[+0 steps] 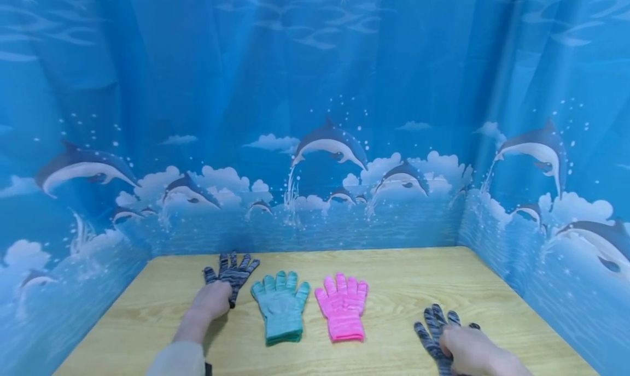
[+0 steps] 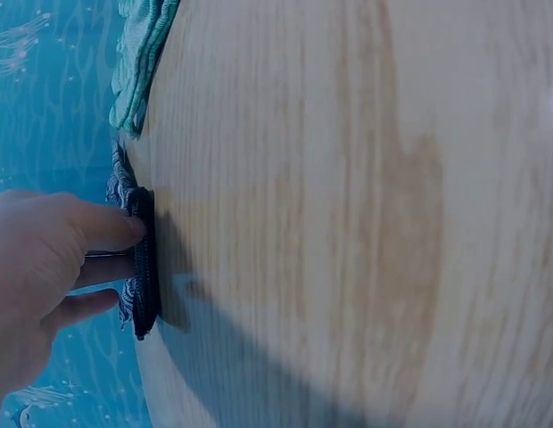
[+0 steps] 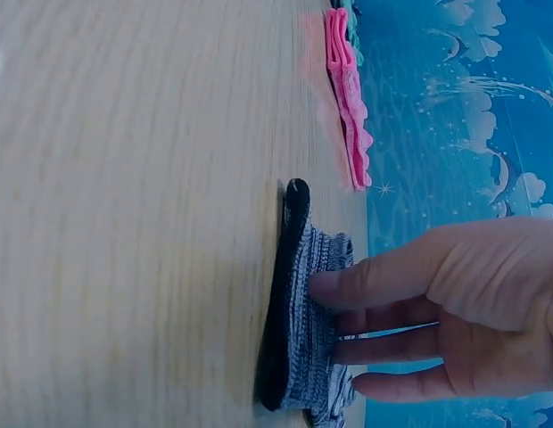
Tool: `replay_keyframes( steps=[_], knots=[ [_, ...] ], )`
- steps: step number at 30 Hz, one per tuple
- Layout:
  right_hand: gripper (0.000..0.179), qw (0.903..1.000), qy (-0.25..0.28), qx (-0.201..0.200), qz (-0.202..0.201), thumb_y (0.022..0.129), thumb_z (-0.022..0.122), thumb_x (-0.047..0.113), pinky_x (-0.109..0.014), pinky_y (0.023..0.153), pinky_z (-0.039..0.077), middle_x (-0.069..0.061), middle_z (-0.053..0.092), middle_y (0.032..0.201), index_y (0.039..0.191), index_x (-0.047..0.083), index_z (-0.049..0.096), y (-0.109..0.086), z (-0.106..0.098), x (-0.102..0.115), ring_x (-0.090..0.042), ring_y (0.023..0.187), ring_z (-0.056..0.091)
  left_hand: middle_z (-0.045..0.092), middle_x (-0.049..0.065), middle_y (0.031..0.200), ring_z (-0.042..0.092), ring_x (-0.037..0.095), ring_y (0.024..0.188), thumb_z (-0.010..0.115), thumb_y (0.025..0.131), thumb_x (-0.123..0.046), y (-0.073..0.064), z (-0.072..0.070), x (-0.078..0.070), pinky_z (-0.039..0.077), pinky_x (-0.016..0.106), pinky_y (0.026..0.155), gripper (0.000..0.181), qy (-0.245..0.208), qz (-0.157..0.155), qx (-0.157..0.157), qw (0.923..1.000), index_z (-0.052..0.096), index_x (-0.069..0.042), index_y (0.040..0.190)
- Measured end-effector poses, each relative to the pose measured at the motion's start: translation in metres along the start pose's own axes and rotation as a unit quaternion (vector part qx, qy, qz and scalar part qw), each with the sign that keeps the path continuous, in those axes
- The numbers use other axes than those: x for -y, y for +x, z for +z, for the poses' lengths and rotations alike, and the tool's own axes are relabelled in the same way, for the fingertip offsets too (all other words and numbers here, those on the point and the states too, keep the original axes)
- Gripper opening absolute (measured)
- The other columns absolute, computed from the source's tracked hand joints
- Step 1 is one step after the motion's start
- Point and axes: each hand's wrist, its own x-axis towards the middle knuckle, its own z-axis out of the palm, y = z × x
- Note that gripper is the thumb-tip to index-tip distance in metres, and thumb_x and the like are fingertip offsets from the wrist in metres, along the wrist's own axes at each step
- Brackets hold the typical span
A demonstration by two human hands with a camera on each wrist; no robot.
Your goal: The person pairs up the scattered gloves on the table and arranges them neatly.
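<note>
table [image 1: 389, 321] pale yellow-brown, wood-grain top, rounded far corners. backdrop [image 1: 295, 64] of blue fabric encloses the far edge and both sides, soft vertical folds throughout; printed with leaping dolphins [image 1: 328, 141], puffy white clouds [image 1: 384, 165], bubbles and rippled water. four spots of knitwear lie across the wood. at the far left, a dark marled glove [image 1: 236, 275], black-grey streaked, fingers fanned toward the far edge, black ribbed cuff. next, a green glove [image 1: 280, 307], faintly mottled knit, darker green cuff, layered edges. just beside it, a pink glove [image 1: 342, 307], blunt rounded fingers, brighter pink cuff. well apart, nearer the right front, a second marled glove [image 1: 432, 340], streaked like the first, also black-cuffed. the person's hands are bare and far apart. left hand [image 1: 213, 299] pinches the first marled glove at its cuff, thumb on the black band, other fingertips beyond; pale sleeve [image 1: 178, 359] on that forearm. right hand [image 1: 467, 347] pinches the second near its cuff, thumb on the near side; how firmly either holds cannot be told.
</note>
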Motion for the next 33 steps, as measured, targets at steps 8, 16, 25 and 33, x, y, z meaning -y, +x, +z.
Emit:
replay_keyframes(
  steps=[8,16,25,33],
  knots=[
    [0.030,0.9907,-0.077,-0.049,-0.100,0.065,0.061,-0.007,-0.024,0.048,0.024,0.014,0.037,0.063,0.059,0.021,0.051,-0.001,0.001,-0.005,-0.004,0.054,0.026,0.049,0.001,0.056,0.044,0.015,0.051,0.055,0.072,0.012,-0.003,-0.002,-0.003,0.042,0.032,0.049,0.026,0.045,0.018,-0.012,0.9988,0.053,-0.010,0.059],
    [0.024,0.9913,-0.062,-0.056,-0.102,0.065,0.065,0.000,-0.024,0.046,0.024,0.014,0.036,0.063,0.059,0.019,0.052,-0.001,-0.006,-0.014,-0.004,0.054,0.026,0.054,0.007,0.062,0.049,0.019,0.052,0.058,0.074,0.009,0.000,-0.004,0.004,0.047,0.035,0.051,0.011,0.058,0.026,-0.044,0.9970,0.058,-0.002,0.074],
    [0.020,0.9948,-0.046,-0.049,-0.077,0.071,0.071,0.006,-0.025,0.048,0.032,0.011,0.043,0.069,0.065,0.017,0.056,-0.001,-0.019,-0.020,-0.004,0.057,0.035,0.057,0.013,0.067,0.049,0.019,0.050,0.059,0.080,0.002,0.002,-0.017,0.005,0.046,0.032,0.048,0.030,0.045,0.006,-0.049,0.9978,0.054,0.011,0.108],
    [0.019,0.9938,-0.053,-0.068,-0.071,0.071,0.073,0.010,-0.025,0.048,0.034,0.013,0.044,0.068,0.065,0.018,0.056,-0.002,-0.020,-0.019,-0.003,0.057,0.037,0.059,0.012,0.071,0.058,0.027,0.064,0.059,0.074,0.008,0.005,-0.024,0.007,0.050,0.041,0.057,0.020,0.018,0.011,-0.056,0.9982,0.058,0.003,0.094]
  ],
)
